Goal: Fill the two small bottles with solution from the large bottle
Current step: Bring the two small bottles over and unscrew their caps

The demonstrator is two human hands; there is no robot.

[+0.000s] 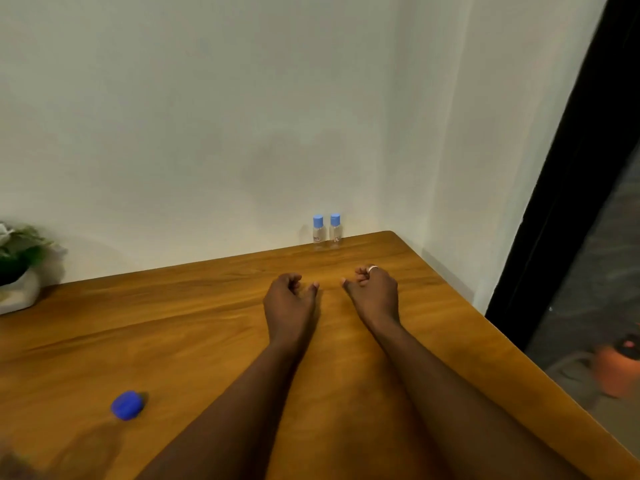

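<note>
A potted plant (17,268) is cut off at the far left; a blurred blue cap (127,405) lies near. The left hand (289,301) and right hand (375,294) rest on the counter (173,323), fingers loosely curled, grasping nothing. Two small bottles (327,232) stand far against the wall — labels unreadable.

We see two small clear bottles (319,232) (335,231) with light blue caps. Our long wooden table (194,327) is orange-brown with darker wavy stripes. A round dark blue cap (126,405) is blurry. The plain wall (207,116) is white. A leafy green plant (19,249) has a white pot (20,291).
</note>
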